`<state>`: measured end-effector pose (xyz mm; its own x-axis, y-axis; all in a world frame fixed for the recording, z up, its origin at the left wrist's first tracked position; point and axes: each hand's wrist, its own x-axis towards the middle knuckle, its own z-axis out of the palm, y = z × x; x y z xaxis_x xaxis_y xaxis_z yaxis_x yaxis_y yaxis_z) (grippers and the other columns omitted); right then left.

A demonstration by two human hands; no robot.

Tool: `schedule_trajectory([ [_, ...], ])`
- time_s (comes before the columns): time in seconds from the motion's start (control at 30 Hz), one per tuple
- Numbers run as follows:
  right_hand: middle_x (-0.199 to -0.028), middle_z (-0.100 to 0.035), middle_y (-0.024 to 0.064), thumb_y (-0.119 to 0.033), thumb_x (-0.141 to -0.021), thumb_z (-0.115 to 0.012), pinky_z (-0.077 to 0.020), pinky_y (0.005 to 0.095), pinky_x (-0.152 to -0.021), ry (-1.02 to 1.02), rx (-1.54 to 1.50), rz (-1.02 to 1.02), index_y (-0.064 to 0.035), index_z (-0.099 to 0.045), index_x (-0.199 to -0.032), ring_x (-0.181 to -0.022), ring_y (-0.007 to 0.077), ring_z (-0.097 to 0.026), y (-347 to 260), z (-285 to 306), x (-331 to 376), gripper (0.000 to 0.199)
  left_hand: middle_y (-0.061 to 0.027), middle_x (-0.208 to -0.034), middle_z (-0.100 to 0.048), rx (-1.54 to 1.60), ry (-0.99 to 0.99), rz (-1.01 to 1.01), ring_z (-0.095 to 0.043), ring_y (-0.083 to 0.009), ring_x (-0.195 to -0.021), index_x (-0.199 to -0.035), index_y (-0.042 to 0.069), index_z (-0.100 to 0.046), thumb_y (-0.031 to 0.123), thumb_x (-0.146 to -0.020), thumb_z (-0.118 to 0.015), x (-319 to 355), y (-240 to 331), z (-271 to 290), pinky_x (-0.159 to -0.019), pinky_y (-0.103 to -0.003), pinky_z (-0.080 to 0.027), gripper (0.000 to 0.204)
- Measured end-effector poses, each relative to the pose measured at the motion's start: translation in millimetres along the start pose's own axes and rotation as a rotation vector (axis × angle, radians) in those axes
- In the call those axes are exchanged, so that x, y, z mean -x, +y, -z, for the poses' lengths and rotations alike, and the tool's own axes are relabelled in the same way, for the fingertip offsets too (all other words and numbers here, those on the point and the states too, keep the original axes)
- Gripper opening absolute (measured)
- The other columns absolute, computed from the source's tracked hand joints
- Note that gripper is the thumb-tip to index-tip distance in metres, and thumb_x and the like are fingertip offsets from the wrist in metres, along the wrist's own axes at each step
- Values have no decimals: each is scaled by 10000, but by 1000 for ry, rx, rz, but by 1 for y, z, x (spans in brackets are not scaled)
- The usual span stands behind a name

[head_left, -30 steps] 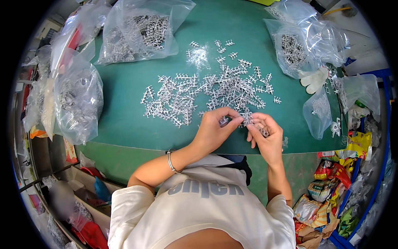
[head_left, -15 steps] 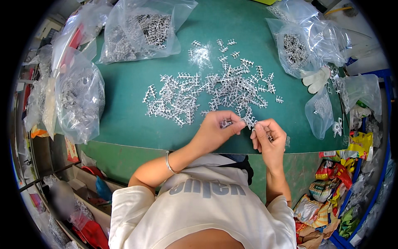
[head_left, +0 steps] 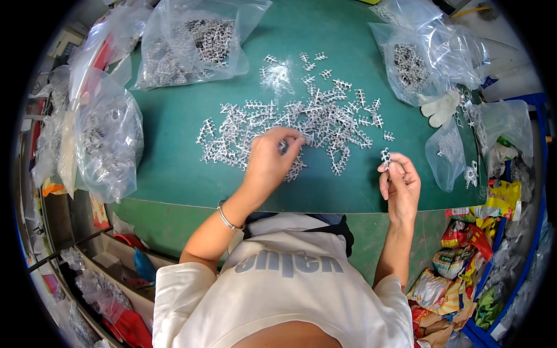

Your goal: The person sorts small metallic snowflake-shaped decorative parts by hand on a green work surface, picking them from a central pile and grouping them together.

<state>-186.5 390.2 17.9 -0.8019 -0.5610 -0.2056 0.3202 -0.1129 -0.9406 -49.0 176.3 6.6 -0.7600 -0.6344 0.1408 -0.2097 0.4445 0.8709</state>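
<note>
left hand [head_left: 268,158] moved into the part pile [head_left: 296,119], right hand [head_left: 399,184] pinching one piece [head_left: 385,156]

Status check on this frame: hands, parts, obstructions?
Left hand reaching into the pile of small white plastic parts. Right hand pinching one white part. Nothing blocking.

even, bright light is falling from above on the green table [head_left: 174,145], leaving only soft, short shadows. glare is shining off the clear bags [head_left: 197,40] at the upper left and upper right of the frame. the centre is showing sharp; straight edges are bending toward the rim, where black corners are closing in.
</note>
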Motion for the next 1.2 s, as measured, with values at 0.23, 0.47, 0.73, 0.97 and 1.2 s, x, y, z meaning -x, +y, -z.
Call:
schedule_trajectory([
  [0.23,-914,-510,129,-111,-866,-409,-327,197,-382,-79,-470,-102,35,-481,-1074,-619,183,-506,-5,17,-7,265,-79,-744,-562,-133,-72,-216,-533,-219,-576,-966,50,-617,25,-741,-646,4,16,-10,-494,-312,-417,228],
  [0.47,-521,-358,-76,-216,-896,-536,-285,218,-455,212,564,107,3,-644,-897,-470,49,-324,-11,25,-38,245,-90,-799,-524,-417,-365,-419,-568,-297,-630,-986,81,-588,133,-805,-580,-12,27,-40,-528,-397,-449,188],
  [0.73,-904,-623,149,-237,-744,-674,-472,388,-654,-10,1379,618,-44,-586,-1038,-791,317,-599,-17,-3,-81,363,-107,-784,-538,-388,-353,-410,-562,-308,-622,-916,59,-591,118,-797,-597,-13,21,-23,-526,-388,-446,133],
  [0.97,-828,-621,153,-237,-804,-613,-464,413,-613,75,1583,389,-23,-604,-892,-721,339,-597,-24,12,-77,231,-148,-754,-552,-362,-29,-196,-555,-344,-616,-787,9,-593,75,-801,-578,-24,3,17,-543,-410,-444,69],
  [1.2,-862,-612,137,-146,-803,-598,-465,392,-659,-239,1338,720,-42,-588,-982,-808,304,-583,-9,-41,-75,207,-146,-753,-526,-536,-40,-127,-554,-332,-601,-785,-3,-588,91,-799,-589,-38,3,28,-545,-403,-444,95],
])
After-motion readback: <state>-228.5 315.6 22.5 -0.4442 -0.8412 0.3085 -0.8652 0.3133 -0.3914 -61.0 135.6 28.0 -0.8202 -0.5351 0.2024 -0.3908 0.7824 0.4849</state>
